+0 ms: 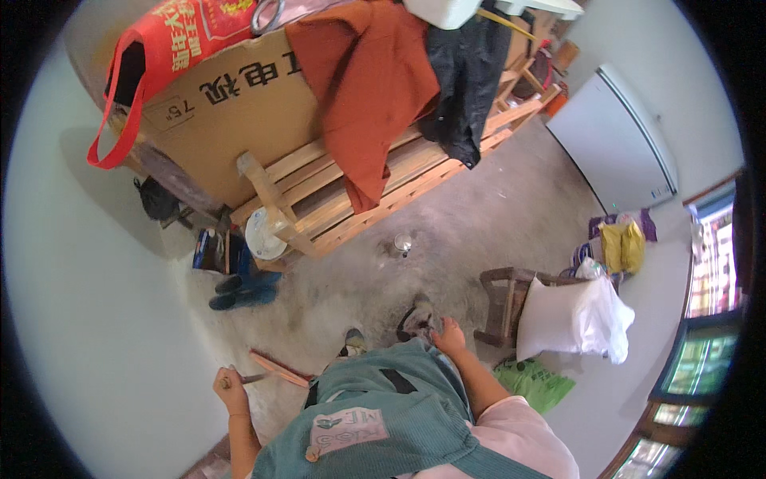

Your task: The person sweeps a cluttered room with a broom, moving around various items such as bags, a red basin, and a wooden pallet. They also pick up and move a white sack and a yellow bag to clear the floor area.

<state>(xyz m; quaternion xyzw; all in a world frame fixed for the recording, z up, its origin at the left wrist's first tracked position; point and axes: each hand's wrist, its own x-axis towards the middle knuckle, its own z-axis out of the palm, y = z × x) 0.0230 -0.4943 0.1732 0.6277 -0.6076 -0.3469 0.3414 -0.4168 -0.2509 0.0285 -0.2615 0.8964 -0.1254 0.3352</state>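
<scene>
My left hand (230,386) is at the lower left, closed around the handle of a knife-like tool (254,378) whose narrow blade points right. Just beyond that blade, a reddish folded object (278,366) lies on the floor. My right hand (449,336) hangs low beside my right thigh, above my shoe; its fingers are partly curled, and whether it holds anything cannot be made out. A green apron (395,413) covers my front.
Ahead stands a wooden slatted bench (383,185) with a large cardboard box (251,120) and hanging clothes (371,90). A small metal lidded object (403,242) sits on the floor. To the right are a wooden chair (497,305) with a white sack (547,320), and a white freezer (616,143).
</scene>
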